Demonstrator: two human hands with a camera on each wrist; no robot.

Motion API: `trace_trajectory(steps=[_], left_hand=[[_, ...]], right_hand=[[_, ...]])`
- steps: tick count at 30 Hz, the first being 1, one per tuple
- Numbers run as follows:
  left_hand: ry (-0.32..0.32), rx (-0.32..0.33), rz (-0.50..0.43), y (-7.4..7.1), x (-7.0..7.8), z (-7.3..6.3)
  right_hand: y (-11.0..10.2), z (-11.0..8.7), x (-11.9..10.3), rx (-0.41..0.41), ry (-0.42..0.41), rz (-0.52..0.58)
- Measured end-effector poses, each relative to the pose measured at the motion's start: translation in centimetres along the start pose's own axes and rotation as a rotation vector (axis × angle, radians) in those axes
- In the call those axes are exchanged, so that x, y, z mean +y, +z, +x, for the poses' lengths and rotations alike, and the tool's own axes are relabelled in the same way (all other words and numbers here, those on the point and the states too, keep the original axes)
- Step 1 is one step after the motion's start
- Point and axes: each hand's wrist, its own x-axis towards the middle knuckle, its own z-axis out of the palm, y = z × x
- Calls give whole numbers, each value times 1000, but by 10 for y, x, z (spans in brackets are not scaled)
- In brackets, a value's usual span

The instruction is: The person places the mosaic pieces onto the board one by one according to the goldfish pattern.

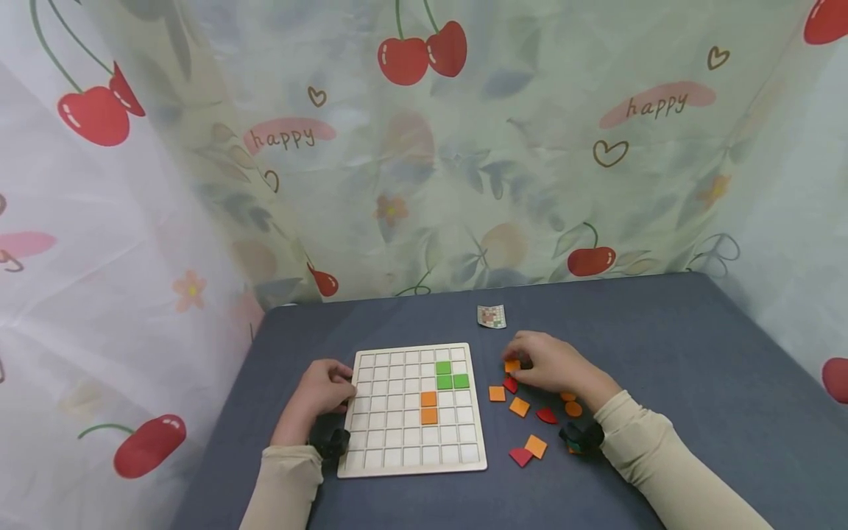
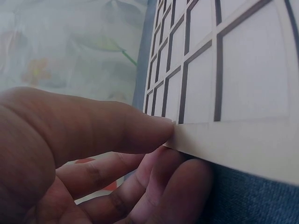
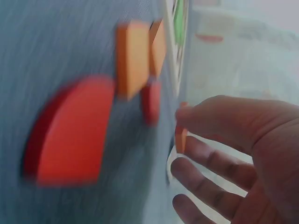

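A pale wooden grid board (image 1: 411, 471) with white cells lies on the table, three green tiles (image 1: 443, 381) and two orange square tiles (image 1: 429, 398) set in its cells. At its left edge is my left hand (image 1: 321, 388), which pinches the rim; in the left wrist view the thumb (image 2: 145, 133) lies on the frame with the other fingers curled below. Right of the board, my right hand (image 1: 546, 361) pinches an orange square tile (image 1: 511, 366) between thumb and fingers. The right wrist view shows that tile (image 3: 181, 139) edge-on.
Loose orange squares (image 1: 497, 394) and red pieces (image 1: 546, 416) lie between the board and my right forearm, with orange round pieces (image 1: 573, 408) by the wrist. A small printed card (image 1: 492, 316) lies behind the board on the dark tablecloth (image 1: 629, 316). Patterned curtains (image 1: 437, 169) enclose the table.
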Motion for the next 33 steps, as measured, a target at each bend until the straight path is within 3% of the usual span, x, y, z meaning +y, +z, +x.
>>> trace_trajectory(steps=[9,16,23,33], left_hand=[[24,0,4,0,-1,-4],[20,-4,4,0,-1,-3],[29,-18,-4,0,2,-2],[14,-19,-6,-1,1,0]], right_hand=[[19,0,-59,-13,-206,43],[43,2,-100,-97,-327,114],[63,5,-112,-95,-377,81],[67,4,-116,-87,-366,67]])
